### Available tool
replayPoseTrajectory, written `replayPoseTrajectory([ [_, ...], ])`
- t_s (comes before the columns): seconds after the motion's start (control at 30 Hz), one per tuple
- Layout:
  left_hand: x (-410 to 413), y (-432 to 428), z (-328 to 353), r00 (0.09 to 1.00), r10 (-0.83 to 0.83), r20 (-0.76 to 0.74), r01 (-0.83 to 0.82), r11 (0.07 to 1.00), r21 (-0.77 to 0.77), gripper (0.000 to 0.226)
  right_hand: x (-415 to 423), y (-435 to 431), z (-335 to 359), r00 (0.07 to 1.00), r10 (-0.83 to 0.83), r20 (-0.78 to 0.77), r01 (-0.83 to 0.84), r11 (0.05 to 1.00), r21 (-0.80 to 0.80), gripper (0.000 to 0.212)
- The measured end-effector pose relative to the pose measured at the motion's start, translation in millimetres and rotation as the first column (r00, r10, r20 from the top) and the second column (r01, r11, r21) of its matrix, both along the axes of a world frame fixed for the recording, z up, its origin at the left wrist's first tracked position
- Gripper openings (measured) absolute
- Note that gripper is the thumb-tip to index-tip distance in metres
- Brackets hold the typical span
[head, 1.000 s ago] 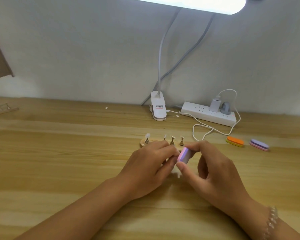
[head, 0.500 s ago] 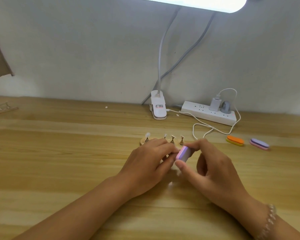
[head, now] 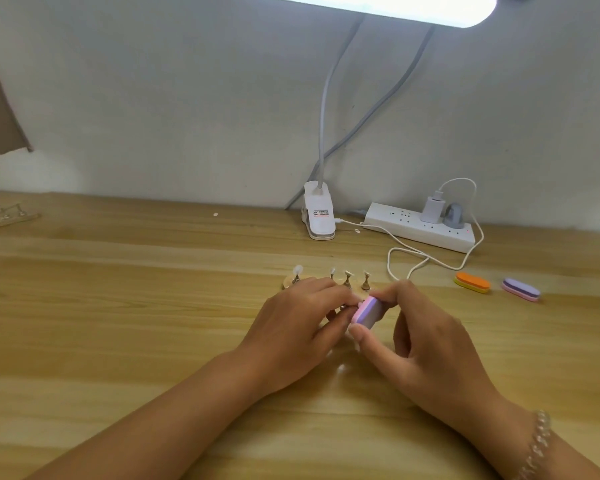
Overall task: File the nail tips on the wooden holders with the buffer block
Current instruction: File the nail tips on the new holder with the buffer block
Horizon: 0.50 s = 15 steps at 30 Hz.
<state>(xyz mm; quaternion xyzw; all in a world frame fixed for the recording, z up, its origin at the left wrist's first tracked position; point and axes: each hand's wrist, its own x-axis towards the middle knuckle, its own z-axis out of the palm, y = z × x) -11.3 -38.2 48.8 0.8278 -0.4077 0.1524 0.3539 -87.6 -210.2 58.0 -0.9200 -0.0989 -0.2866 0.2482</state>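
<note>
From my remote seat, my right hand (head: pixel 430 344) pinches the block (head: pixel 368 311) between thumb and forefinger, pink-and-lilac edge up, just above the desk (head: pixel 118 323) in the middle of the view. My left hand (head: pixel 291 327) is curled with its fingertips bunched against the block's near face. Whatever sits between those fingertips is hidden, so I cannot tell if they grip anything. My guess is a single tip on its peg, pressed to the abrasive side.

Just beyond my left knuckles stands the holder (head: pixel 288 282), partly covered by that hand. Four tips (head: pixel 347 273) rise from it on small pegs: one at the left end, then a gap, then three close together. The gap suggests to me that one peg has been taken out to be worked.

I judge the filing is under way, not near its end. The tips are too small here for me to say which are already shaped, so I count all four on the holder as possibly left to do, besides the one in hand. A second holder (head: pixel 7 216) lies at the far left edge of the desk, well apart, and may also need doing. Two spare buffers, orange (head: pixel 472 282) and purple (head: pixel 521 289), lie untouched to the right.
</note>
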Motion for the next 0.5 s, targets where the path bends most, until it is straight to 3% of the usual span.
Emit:
replayPoseTrajectory([
  [0.2,-0.1,-0.8,0.3,1.0,-0.008,0.009,0.008,1.0,-0.03,0.02,4.7,-8.7,-1.2,0.999,-0.036,-0.008,0.037,0.988,0.15,0.041],
  [0.37,0.4,1.2,0.6,0.999,-0.031,-0.015,0.031,0.999,-0.03,0.02,-2.0,1.9,0.2,0.999,0.043,-0.004,-0.043,0.999,-0.016,0.036],
  [0.5,1.1,-0.1,0.2,0.999,-0.035,-0.002,0.035,0.998,-0.059,0.015,4.6,-7.2,-0.4,1.0,-0.003,-0.004,0.003,0.992,0.122,0.039],
])
